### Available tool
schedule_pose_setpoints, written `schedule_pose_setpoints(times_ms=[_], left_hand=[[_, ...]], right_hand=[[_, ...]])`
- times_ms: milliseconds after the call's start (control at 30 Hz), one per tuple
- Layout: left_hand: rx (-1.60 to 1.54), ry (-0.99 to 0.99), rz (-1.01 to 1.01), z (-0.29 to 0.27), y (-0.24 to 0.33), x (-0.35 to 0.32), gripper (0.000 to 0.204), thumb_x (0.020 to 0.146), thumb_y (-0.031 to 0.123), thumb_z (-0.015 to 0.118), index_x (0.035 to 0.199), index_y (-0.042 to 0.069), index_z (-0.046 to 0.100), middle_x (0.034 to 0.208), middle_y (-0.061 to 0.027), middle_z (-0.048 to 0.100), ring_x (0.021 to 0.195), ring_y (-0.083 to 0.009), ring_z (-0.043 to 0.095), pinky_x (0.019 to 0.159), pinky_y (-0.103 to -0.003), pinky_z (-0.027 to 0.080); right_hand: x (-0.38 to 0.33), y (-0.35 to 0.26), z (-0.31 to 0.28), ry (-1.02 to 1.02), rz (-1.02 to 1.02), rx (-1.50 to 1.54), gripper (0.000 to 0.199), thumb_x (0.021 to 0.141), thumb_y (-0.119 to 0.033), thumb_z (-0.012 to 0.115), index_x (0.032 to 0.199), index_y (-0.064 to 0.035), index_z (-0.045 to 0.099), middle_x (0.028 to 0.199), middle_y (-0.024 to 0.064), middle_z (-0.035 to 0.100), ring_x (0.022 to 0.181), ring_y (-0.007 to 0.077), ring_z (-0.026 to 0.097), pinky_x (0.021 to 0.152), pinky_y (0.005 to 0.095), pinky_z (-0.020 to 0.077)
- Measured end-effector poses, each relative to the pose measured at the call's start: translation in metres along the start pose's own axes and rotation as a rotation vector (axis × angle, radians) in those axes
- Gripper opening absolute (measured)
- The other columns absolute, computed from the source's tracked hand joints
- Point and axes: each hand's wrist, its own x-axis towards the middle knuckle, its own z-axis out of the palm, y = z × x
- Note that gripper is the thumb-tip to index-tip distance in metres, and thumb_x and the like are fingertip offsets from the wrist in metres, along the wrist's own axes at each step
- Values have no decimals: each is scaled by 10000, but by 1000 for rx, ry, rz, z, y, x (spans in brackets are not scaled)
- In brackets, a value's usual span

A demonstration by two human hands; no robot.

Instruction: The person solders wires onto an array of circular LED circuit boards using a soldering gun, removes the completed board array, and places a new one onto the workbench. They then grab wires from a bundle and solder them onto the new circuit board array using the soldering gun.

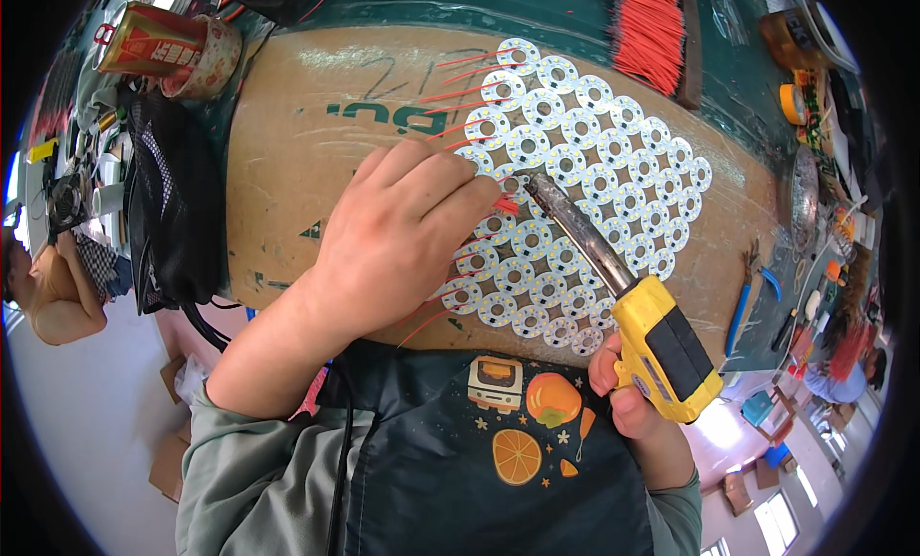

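Note:
My right hand (625, 388) grips a yellow and black soldering gun (666, 350) from below. Its long metal barrel points up and left, with the darkened tip at the round white LED boards (580, 125). These boards lie joined in slanting rows on a sheet of brown cardboard (287, 173). My left hand (398, 235) is closed over the left side of the boards, fingers pinched around a small bunch of red wires (506, 205) close to the tip. Single red wires stick out leftward from boards along the left edge. My left hand hides some boards and the exact contact point.
A thick bundle of red wires (650, 34) lies at the back. Blue-handled pliers (740, 312) lie right of the cardboard. A red and gold can (153, 40), a black mesh bag (172, 192) and, farther off, another person (62, 288) are at left. Orange tape (792, 104) sits far right.

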Motion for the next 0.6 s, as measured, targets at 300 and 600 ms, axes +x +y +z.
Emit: schedule_pose_setpoints(times_ms=[300,600], left_hand=[[16,-7,-10,0,0,0,324,680,37,620,997,50,686,928,-56,629,878,-254,609,797,-357,510],[32,-8,-1,1,0,-1,330,683,42,622,1006,54,686,944,-52,628,885,-249,610,804,-361,508]], right_hand=[[4,-4,-6,-47,-85,-33,411,891,-213,711,1226,-25,567,960,5,607,850,145,586,781,303,479],[8,-15,3,-1,-16,-56,814,793,-507,793,1366,-38,453,754,-4,460,652,119,471,550,255,393]])
